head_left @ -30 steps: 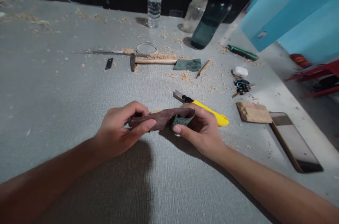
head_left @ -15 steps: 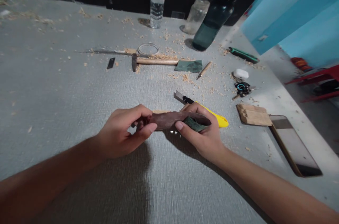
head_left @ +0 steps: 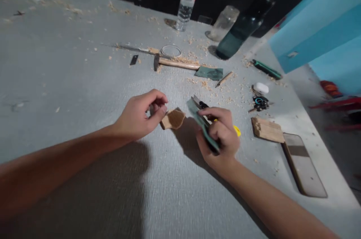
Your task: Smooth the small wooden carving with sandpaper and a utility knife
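Observation:
My left hand (head_left: 143,114) has its thumb and fingers pinched at the left edge of a small carved piece of wood (head_left: 174,119), its pale brown face turned up. Slightly to the right, my right hand (head_left: 220,135) is closed round a bent strip of sandpaper (head_left: 200,119), whose green back shows; it is smeared by motion. The sandpaper is apart from the wood. Behind my right hand, and partly hidden by it, lies a utility knife with a yellow handle (head_left: 237,130) and its blade out.
Beyond my hands lie a hammer (head_left: 177,64), green sandpaper (head_left: 209,73), a loose blade (head_left: 134,59), a wire ring (head_left: 171,50) and wood shavings. A water bottle (head_left: 187,2), glass jar (head_left: 225,24) and dark bottle (head_left: 237,32) stand behind. Right: keys (head_left: 260,102), wood block (head_left: 267,130), phone (head_left: 304,167).
My right hand has drawn the sandpaper away from the wood, which is now uncovered. The view has shifted, so the table things appear a little further right.

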`<state>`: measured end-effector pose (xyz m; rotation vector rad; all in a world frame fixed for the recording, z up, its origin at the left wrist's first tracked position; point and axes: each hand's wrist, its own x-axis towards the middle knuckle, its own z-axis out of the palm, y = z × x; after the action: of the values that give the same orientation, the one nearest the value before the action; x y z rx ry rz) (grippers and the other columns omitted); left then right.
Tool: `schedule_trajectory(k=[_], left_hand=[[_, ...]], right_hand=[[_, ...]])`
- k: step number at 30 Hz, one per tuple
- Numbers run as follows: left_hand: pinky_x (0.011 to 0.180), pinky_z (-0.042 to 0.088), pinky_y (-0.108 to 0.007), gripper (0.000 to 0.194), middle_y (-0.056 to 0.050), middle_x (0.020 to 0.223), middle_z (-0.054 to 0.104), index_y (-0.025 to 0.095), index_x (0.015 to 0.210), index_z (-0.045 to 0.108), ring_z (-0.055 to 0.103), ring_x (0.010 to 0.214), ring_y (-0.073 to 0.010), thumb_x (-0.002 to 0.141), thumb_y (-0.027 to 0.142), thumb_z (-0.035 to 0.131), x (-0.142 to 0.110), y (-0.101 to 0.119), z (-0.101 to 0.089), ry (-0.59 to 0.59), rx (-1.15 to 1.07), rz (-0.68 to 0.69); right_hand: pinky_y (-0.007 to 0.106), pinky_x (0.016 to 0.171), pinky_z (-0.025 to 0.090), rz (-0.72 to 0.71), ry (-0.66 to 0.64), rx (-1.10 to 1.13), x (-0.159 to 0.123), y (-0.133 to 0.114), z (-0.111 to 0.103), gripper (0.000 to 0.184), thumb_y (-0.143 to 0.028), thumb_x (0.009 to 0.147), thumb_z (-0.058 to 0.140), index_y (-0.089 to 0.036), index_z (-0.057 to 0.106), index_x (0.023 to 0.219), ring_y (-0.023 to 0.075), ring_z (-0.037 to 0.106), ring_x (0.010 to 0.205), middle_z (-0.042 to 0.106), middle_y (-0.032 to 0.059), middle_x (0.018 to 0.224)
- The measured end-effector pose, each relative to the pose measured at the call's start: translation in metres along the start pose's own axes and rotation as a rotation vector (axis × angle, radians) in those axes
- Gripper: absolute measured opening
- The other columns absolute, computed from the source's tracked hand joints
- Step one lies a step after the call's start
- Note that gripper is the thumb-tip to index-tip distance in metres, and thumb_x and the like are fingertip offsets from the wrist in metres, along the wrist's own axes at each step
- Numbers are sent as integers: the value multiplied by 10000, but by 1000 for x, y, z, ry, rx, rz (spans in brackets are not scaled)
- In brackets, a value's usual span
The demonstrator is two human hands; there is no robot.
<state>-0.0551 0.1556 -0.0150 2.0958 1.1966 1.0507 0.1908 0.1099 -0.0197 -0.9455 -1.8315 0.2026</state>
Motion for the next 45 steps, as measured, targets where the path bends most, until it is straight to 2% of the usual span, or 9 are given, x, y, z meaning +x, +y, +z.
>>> schedule_trajectory(k=[3, 8, 11, 13, 17, 22, 38, 42, 45], left_hand=[[713, 492, -253, 67, 6, 870, 700, 195, 984, 666, 650, 771, -127, 947, 187, 611, -1, -1, 1, -94, 83, 164], [710, 470, -311, 160, -15, 890, 716, 194, 837, 672, 635, 771, -161, 980, 249, 628, -6, -2, 2, -165, 353, 417], [734, 493, -319, 127, -27, 975, 736, 199, 893, 698, 671, 847, -175, 995, 268, 668, -10, -2, 2, -189, 368, 389], [740, 504, -312, 103, -36, 1046, 737, 206, 936, 705, 690, 896, -179, 997, 287, 692, -11, -1, 3, -217, 337, 314], [723, 505, -303, 95, -24, 1005, 717, 207, 929, 705, 683, 854, -168, 989, 280, 714, -12, 1, 3, -248, 270, 146], [691, 483, -279, 117, -3, 931, 695, 208, 884, 710, 656, 785, -140, 984, 267, 721, -10, -2, 1, -265, 145, 98], [731, 496, -274, 215, 3, 902, 699, 206, 841, 669, 668, 821, -146, 978, 335, 772, -2, -8, -2, -287, 76, 129], [738, 506, -274, 136, -3, 931, 723, 214, 874, 700, 680, 834, -150, 988, 277, 738, -2, -8, -2, -302, 67, 119], [733, 510, -266, 114, -2, 926, 724, 212, 901, 711, 680, 817, -143, 980, 279, 759, -1, -8, -2, -312, 24, 136]], right_hand=[[499, 967, 581, -179, -176, -41, -1, -2, 1, 284, -7, 903, 611, -256, 477, 868, 278, 707, 1185, 765, 122, 1272], [459, 954, 616, -149, -327, -134, -2, -7, 4, 313, -67, 996, 575, -224, 563, 1267, 287, 730, 1293, 745, 188, 1414], [474, 1021, 610, -137, -366, -200, -2, -6, 3, 614, -74, 1018, 555, -160, 408, 1607, 288, 695, 1369, 710, 212, 1467], [508, 1108, 584, -135, -436, -245, -3, -5, 3, 676, -72, 1029, 525, -163, 352, 1677, 289, 641, 1444, 668, 202, 1529], [518, 1213, 542, -139, -587, -317, -6, -7, -1, 565, -82, 1043, 524, -159, 505, 1602, 287, 570, 1508, 615, 154, 1584], [464, 1199, 573, -160, -607, -291, -7, -10, -4, 450, -63, 1038, 530, -113, 634, 1474, 275, 585, 1486, 652, 140, 1537], [500, 1209, 557, -57, -546, -235, -4, -3, -2, 609, -22, 999, 540, -148, 545, 1595, 295, 557, 1499, 614, 180, 1564], [479, 1208, 561, -137, -591, -204, -4, -4, -3, 579, -39, 1007, 586, -128, 563, 1578, 305, 568, 1488, 653, 168, 1527], [481, 1214, 552, -85, -591, -233, -2, -2, -3, 563, -7, 1001, 540, -110, 584, 1553, 297, 580, 1481, 636, 181, 1544]])
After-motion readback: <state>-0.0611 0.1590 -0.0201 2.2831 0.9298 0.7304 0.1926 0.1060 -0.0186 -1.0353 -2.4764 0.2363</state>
